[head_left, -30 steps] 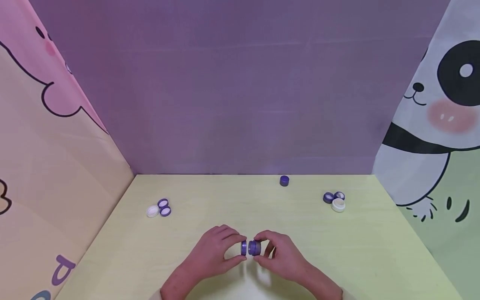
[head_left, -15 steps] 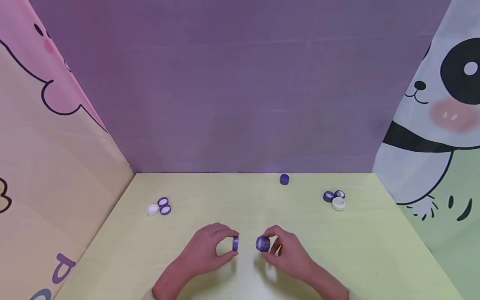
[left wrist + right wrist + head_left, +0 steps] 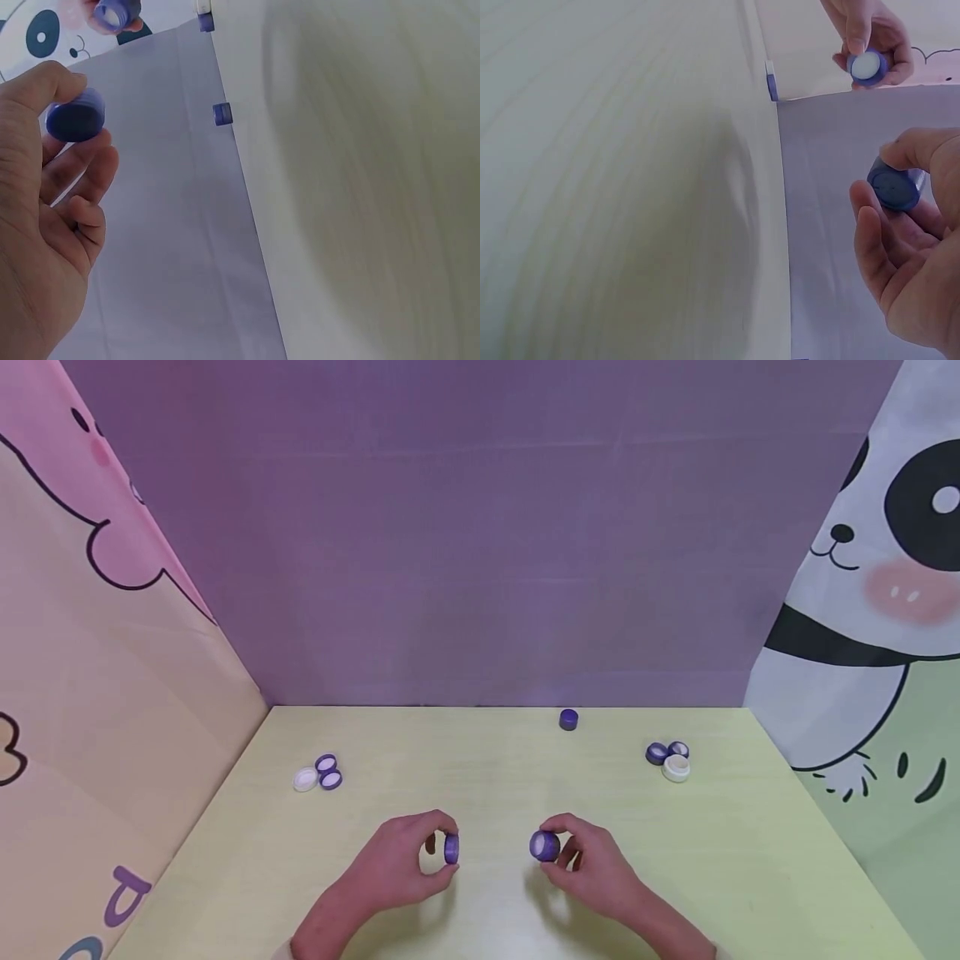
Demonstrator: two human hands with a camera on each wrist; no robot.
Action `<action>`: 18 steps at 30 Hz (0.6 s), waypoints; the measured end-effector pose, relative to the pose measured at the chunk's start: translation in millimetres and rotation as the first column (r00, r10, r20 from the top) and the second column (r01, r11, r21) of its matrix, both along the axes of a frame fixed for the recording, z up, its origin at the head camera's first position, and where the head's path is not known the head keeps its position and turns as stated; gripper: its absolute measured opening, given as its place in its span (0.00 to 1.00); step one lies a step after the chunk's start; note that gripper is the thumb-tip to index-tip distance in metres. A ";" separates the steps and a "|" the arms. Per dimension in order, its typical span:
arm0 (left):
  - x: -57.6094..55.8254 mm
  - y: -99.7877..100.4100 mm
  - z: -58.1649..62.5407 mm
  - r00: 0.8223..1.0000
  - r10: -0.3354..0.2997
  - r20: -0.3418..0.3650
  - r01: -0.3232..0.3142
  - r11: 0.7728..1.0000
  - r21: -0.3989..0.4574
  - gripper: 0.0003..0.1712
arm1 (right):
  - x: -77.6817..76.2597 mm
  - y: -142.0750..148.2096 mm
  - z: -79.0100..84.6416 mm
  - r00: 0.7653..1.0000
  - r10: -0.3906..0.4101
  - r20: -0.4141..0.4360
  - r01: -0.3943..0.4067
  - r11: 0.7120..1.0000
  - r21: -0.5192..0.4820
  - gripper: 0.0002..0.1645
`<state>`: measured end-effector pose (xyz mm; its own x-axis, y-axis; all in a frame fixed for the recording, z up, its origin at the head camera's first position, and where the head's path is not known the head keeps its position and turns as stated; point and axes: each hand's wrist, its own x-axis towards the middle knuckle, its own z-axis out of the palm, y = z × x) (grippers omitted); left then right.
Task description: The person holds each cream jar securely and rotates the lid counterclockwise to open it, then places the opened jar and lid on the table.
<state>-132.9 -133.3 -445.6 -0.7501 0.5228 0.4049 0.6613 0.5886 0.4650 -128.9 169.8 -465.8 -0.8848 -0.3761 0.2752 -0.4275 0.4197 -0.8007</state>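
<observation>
My left hand (image 3: 405, 862) pinches a purple screw lid (image 3: 452, 849) on edge between thumb and fingers, above the near part of the table. In the right wrist view the white inner face of that lid (image 3: 866, 66) shows. Across a gap, my right hand (image 3: 588, 864) grips a small purple jar (image 3: 545, 846) by its sides, tilted with its pale mouth toward the left. The round base of the jar (image 3: 895, 189) faces the right wrist camera. Lid and jar are apart, both held over the pale table (image 3: 480, 760).
At the left lie two purple lids (image 3: 330, 779) and a white lid (image 3: 305, 779). At the right stand two purple jars (image 3: 657, 753) touching a white jar (image 3: 677, 768). A closed purple jar (image 3: 568, 720) stands at the back edge, near the purple wall (image 3: 480, 568).
My hands have drawn apart, the left hand moving left with the lid and the right hand moving right with the jar. The jar's mouth has turned more toward the head camera.
</observation>
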 end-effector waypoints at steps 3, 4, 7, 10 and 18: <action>0.5 -4.6 2.4 1.000 0.005 -0.030 -0.005 1.000 -0.017 0.20 | 0.9 2.2 1.5 1.000 -0.004 0.024 0.004 1.000 -0.004 0.25; 0.5 -6.3 2.9 0.999 0.010 -0.036 -0.011 1.000 -0.023 0.20 | 1.1 3.0 1.8 1.000 -0.008 0.028 0.008 1.000 -0.005 0.25; 0.4 -12.7 3.6 0.999 0.033 -0.012 -0.033 0.999 -0.031 0.18 | 2.0 5.4 2.4 1.000 -0.022 0.012 0.022 1.000 -0.014 0.26; -0.1 -19.2 4.0 0.998 0.047 0.034 -0.047 0.999 -0.018 0.19 | 2.1 7.9 2.2 0.998 -0.053 -0.019 0.053 0.998 -0.016 0.28; -4.8 -35.1 4.9 0.996 0.082 -0.031 -0.082 0.996 -0.019 0.21 | 0.3 13.5 0.0 0.996 -0.090 -0.029 0.090 0.996 -0.019 0.27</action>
